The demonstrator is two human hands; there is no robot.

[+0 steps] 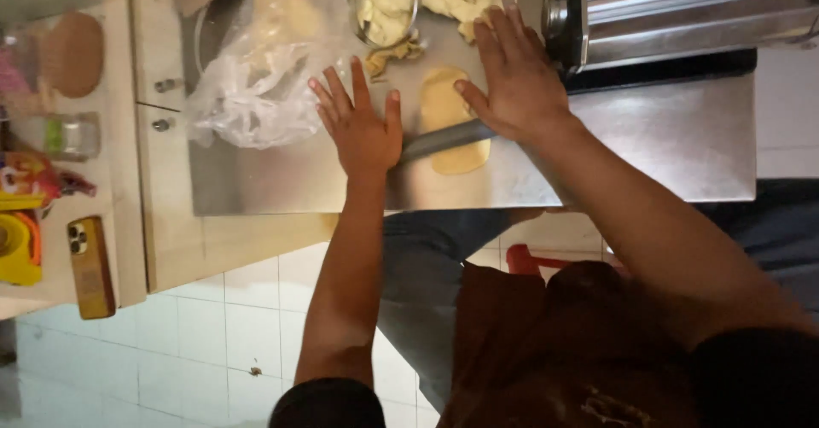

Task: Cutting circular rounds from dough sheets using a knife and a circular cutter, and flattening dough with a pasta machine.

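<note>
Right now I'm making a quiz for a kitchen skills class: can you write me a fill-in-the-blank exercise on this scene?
1. Both hands press flat on a metal ____ laid across the dough.
2. The left hand lies beside a clear plastic ____.
3. Beyond the right hand stands a glass bowl holding pale ____ pieces.
4. The phone lies on the ____ counter.

Missing words: rolling pin; bag; dough; wooden

Hands: two, left hand and right hand, both flat with fingers spread
Rolling pin: one, metal
Dough piece: one, flattened
Glass bowl: one
Plastic bag: one, clear
Phone: one
Pasta machine: one
Steel table: one
</note>
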